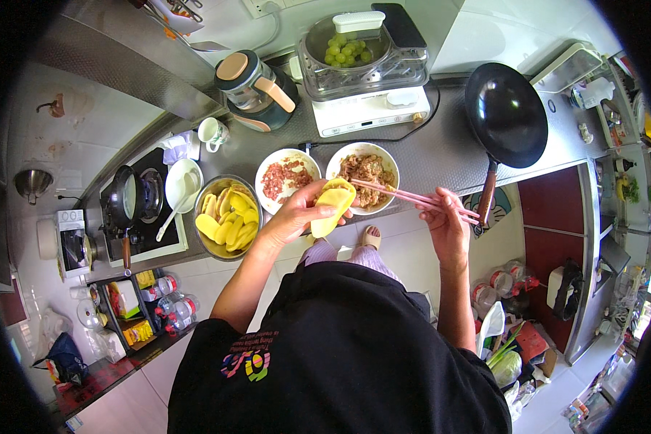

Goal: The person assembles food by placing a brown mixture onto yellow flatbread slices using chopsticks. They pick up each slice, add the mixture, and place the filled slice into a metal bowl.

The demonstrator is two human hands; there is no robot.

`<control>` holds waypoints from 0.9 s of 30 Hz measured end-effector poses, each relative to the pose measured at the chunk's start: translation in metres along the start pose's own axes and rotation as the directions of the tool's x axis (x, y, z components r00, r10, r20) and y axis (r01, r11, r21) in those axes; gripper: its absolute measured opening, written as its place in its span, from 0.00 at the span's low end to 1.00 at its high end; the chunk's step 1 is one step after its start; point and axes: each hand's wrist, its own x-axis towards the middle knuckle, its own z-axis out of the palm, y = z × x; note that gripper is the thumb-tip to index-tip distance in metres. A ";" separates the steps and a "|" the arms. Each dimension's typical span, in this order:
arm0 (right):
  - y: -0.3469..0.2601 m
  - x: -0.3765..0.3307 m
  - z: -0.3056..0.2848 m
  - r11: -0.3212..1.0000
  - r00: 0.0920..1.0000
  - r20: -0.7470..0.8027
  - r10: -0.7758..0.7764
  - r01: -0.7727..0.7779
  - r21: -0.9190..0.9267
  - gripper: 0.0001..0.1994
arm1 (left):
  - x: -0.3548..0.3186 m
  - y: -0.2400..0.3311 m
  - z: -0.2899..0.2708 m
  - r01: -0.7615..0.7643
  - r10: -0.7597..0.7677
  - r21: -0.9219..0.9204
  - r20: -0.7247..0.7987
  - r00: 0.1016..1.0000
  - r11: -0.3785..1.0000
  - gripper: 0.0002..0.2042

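Note:
My left hand (pixel 300 215) pinches a yellow vegetable slice (pixel 333 210), potato by its look, in front of the two white bowls. Some filling seems to sit at its top edge. In my right hand (pixel 448 228) are pink chopsticks (pixel 412 200), their tips at the slice's upper end, over the near side of the right bowl. That bowl holds brownish minced meat (pixel 369 171). The left bowl has pinker chopped meat (pixel 286 177). Left of them stands a metal bowl (pixel 200 205) of similar yellow slices (pixel 231 223).
A white bowl with a spoon (pixel 172 217) stands beside the stove (pixel 152 188). Behind are a mug (pixel 213 132), a blender-like jug (pixel 257 90), and a clear steamer holding grapes (pixel 347 52) above a white appliance (pixel 369 112). A black wok (pixel 506 116) lies right, its handle crossing the counter edge.

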 end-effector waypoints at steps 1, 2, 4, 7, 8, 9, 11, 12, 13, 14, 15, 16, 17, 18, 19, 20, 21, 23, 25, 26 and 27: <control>0.001 0.000 -0.001 1.000 1.000 0.003 0.006 -0.006 0.002 0.15 | 0.000 0.001 0.001 -0.002 0.002 0.001 0.006 1.000 1.000 0.25; 0.001 -0.001 -0.002 1.000 1.000 0.006 0.011 -0.011 0.005 0.15 | 0.000 0.001 0.001 -0.001 0.001 0.005 0.011 1.000 1.000 0.25; 0.002 -0.002 -0.001 1.000 1.000 0.018 0.015 -0.014 -0.017 0.15 | 0.000 0.002 0.003 0.006 -0.006 0.015 0.005 1.000 1.000 0.24; 0.002 -0.002 0.004 0.998 0.999 0.018 0.031 -0.030 -0.057 0.15 | -0.001 0.002 0.004 0.025 -0.024 0.036 -0.025 0.999 0.999 0.22; 0.001 -0.002 0.006 0.998 0.999 0.027 0.022 -0.020 -0.065 0.15 | -0.001 0.001 0.005 0.031 -0.030 0.045 -0.036 0.999 0.998 0.21; 0.001 -0.002 0.008 0.995 0.999 0.005 0.037 -0.036 -0.096 0.15 | 0.000 -0.001 0.005 0.033 -0.031 0.052 -0.043 0.999 0.998 0.20; -0.003 -0.003 0.010 0.987 0.999 -0.012 0.042 -0.043 -0.153 0.14 | 0.001 -0.003 0.005 0.050 -0.048 0.025 -0.081 0.996 0.998 0.19; -0.006 -0.004 0.010 0.986 1.000 -0.017 0.009 -0.012 -0.164 0.14 | 0.001 -0.004 0.005 0.066 -0.064 0.015 -0.106 0.992 0.998 0.18; -0.010 -0.005 0.010 0.983 1.000 -0.020 -0.016 0.013 -0.183 0.14 | 0.001 -0.004 0.004 0.057 -0.055 0.012 -0.115 0.992 0.998 0.18; -0.013 -0.006 0.010 0.978 0.998 -0.029 -0.051 0.044 -0.203 0.15 | 0.001 -0.004 0.003 0.059 -0.057 0.015 -0.131 0.990 0.998 0.18; -0.016 -0.005 0.010 0.977 0.998 -0.033 -0.056 0.048 -0.207 0.15 | 0.001 -0.004 0.002 0.059 -0.056 0.017 -0.144 0.988 0.998 0.18; -0.018 -0.003 0.010 0.975 0.996 -0.044 -0.071 0.060 -0.213 0.16 | 0.002 -0.003 0.001 0.066 -0.063 0.016 -0.152 0.986 0.998 0.18; -0.019 -0.001 0.011 0.972 0.995 -0.048 -0.090 0.078 -0.220 0.17 | 0.003 -0.002 -0.001 0.069 -0.066 0.012 -0.155 0.986 0.998 0.18; -0.018 0.003 0.012 0.973 0.992 -0.091 -0.090 0.068 -0.219 0.18 | 0.004 -0.001 -0.002 0.065 -0.063 0.007 -0.153 0.986 0.998 0.19; -0.017 0.007 0.015 0.965 0.993 -0.072 -0.095 0.074 -0.252 0.19 | 0.006 0.000 -0.002 0.072 -0.066 0.033 -0.160 0.985 0.997 0.19; -0.013 0.012 0.019 0.955 0.994 -0.052 -0.099 0.080 -0.286 0.19 | 0.008 0.001 -0.002 0.072 -0.062 0.056 -0.163 0.985 0.996 0.20; -0.011 0.016 0.022 0.939 0.992 -0.079 -0.095 0.063 -0.339 0.19 | 0.010 0.002 -0.001 0.073 -0.061 0.073 -0.161 0.985 0.995 0.20; -0.002 0.020 0.032 0.893 0.990 -0.026 -0.140 0.114 -0.436 0.20 | 0.013 0.005 0.000 0.075 -0.062 0.088 -0.137 0.989 0.993 0.23; 0.002 0.018 0.039 0.894 0.985 0.024 -0.173 0.168 -0.416 0.20 | 0.015 0.008 0.003 0.063 -0.049 0.116 -0.120 0.992 0.991 0.23; 0.002 0.018 0.040 0.923 0.984 0.028 -0.176 0.175 -0.343 0.20 | 0.015 0.009 0.005 0.056 -0.042 0.109 -0.119 0.992 0.992 0.24; 0.001 0.016 0.041 0.946 0.983 0.033 -0.178 0.181 -0.268 0.19 | 0.015 0.011 0.006 0.066 -0.056 0.084 -0.118 0.991 0.994 0.24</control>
